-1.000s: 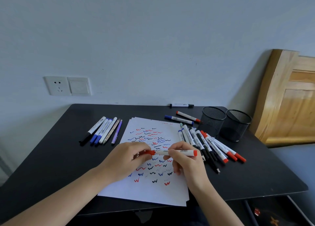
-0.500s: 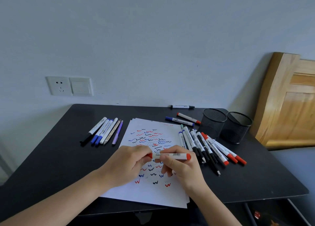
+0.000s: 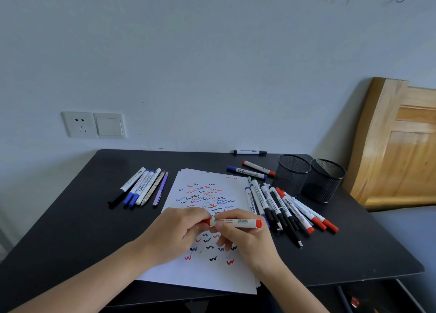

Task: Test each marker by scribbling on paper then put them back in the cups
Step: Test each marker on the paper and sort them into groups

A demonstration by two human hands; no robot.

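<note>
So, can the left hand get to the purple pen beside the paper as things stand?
Probably yes, after it lets go: the left hand pinches one end of the red marker, but the purple pen lies uncovered on the table, with nothing between them.

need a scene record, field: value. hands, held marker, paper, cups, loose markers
left hand: pinches the left end of the red marker
right hand: grips its barrel
red marker: level, above the paper
paper: stack on the black table, full of red, blue and black scribbles
cups: left cup and right cup, upright, side by side, no marker sticking out
marker pile: between paper and cups
pen row: left of the paper
</note>
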